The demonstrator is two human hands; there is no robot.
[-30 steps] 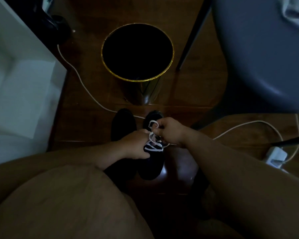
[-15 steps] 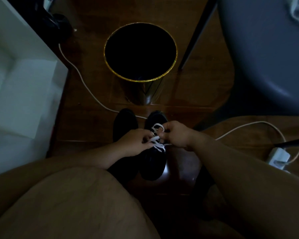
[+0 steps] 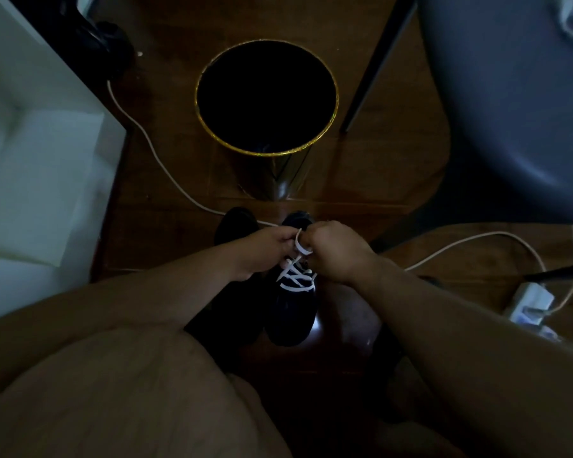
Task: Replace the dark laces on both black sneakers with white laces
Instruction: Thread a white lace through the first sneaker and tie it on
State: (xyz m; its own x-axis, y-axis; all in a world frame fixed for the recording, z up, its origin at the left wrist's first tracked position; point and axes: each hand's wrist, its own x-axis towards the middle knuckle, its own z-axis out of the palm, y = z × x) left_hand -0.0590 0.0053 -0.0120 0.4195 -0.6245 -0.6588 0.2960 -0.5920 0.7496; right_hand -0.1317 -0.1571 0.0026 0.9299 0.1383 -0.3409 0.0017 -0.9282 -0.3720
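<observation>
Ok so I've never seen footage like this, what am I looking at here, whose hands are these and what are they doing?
This is one camera worn on a person's head, looking down past their knees at a wooden floor. The left hand and right hand both pinch a white lace threaded through a black sneaker. A second black sneaker stands beside it; its laces can't be made out. Beyond them stands a gold-rimmed bin, and a white cable runs across the floor.

The floor (image 3: 166,200) under my feet looks like dark wood, polished and glossy; the bin (image 3: 280,180) has a shiny metallic wall and a gold-toned rim; my black sneaker (image 3: 291,312) looks matt, its white lace (image 3: 296,276) like flat woven cloth; the cable (image 3: 146,143) looks like smooth plastic.
</observation>
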